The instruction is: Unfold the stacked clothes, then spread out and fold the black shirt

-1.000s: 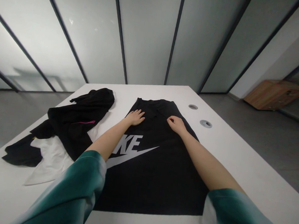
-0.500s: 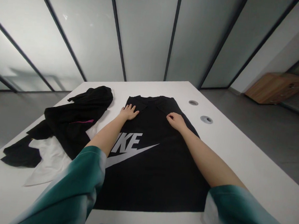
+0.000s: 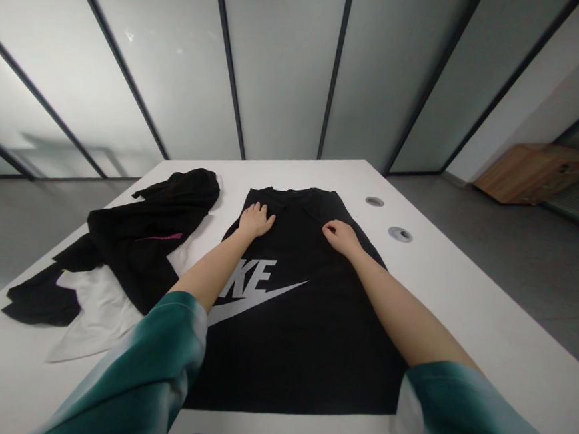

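Note:
A black T-shirt (image 3: pixel 309 345) with a white logo print lies flat before me, its collar at the far end and its sleeves folded inward over the front. My left hand (image 3: pixel 256 221) rests palm down on the folded sleeve at the shirt's left, fingers stretched out. On the other side, my right hand (image 3: pixel 341 236) is closed, its fingers curled together at the edge of the right folded sleeve. How much fabric those fingers hold is hidden.
The white table (image 3: pixel 464 351) carries a loose heap of black clothes (image 3: pixel 137 238) with a pink mark on the left. A white garment (image 3: pixel 105 306) lies partly under it. Two round grommets (image 3: pixel 400 234) sit in the tabletop at right. A wooden cabinet (image 3: pixel 533 173) stands beyond.
My left hand has slid a little to the right across the folded sleeve. My right hand and the shirt look the same.

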{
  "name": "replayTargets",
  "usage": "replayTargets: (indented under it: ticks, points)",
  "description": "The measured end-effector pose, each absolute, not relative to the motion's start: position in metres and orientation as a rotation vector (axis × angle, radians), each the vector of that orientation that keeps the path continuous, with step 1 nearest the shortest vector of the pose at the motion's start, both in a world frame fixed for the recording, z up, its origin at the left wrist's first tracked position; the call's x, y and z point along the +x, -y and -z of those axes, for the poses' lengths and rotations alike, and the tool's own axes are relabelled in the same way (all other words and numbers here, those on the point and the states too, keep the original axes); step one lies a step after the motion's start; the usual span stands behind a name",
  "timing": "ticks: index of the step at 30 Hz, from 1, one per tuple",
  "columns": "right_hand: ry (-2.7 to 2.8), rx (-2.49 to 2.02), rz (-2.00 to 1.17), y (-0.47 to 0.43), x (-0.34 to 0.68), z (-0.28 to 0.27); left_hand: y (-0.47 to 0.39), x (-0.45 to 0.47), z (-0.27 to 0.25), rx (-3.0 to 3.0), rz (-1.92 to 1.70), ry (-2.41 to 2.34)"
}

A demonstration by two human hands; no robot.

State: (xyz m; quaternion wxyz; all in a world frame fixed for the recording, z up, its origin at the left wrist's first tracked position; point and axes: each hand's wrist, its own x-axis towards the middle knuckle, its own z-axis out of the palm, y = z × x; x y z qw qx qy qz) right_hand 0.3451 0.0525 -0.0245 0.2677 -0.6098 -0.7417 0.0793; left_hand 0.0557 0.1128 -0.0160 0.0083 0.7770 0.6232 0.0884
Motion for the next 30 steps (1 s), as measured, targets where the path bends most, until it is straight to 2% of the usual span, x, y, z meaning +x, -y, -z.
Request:
replayTargets:
  ticks: [4, 9, 13, 18, 22, 27, 30]
  points:
    - [1.998, -1.659, -0.211, -0.051, 0.345, 0.024, -0.117, 0.057, 0.018, 2.261, -0.105, -2.006]
    - [1.867, -1.609, -0.303, -0.049, 0.340, 0.023, -0.120, 0.043, 0.015, 2.267, -0.386, -1.929]
    - [1.406, -1.460, -0.466, -0.064, 0.351, 0.012, -0.096, 0.034, 0.011, 2.390, -0.455, -1.901]
    - [0.906, -1.279, -0.792, -0.092, 0.401, -0.017, -0.048, 0.036, 0.014, 2.430, -0.197, -1.887]
    - [1.182, -1.484, -0.822, -0.079, 0.426, -0.020, -0.034, 0.038, 0.017, 2.341, -0.013, -1.916]
    - [2.007, -1.744, -0.333, -0.027, 0.403, 0.009, -0.036, 0.038, 0.019, 2.343, -0.043, -1.925]
    - [2.216, -1.908, -0.216, -0.008, 0.382, 0.026, -0.037, 0.039, 0.019, 2.332, -0.044, -1.926]
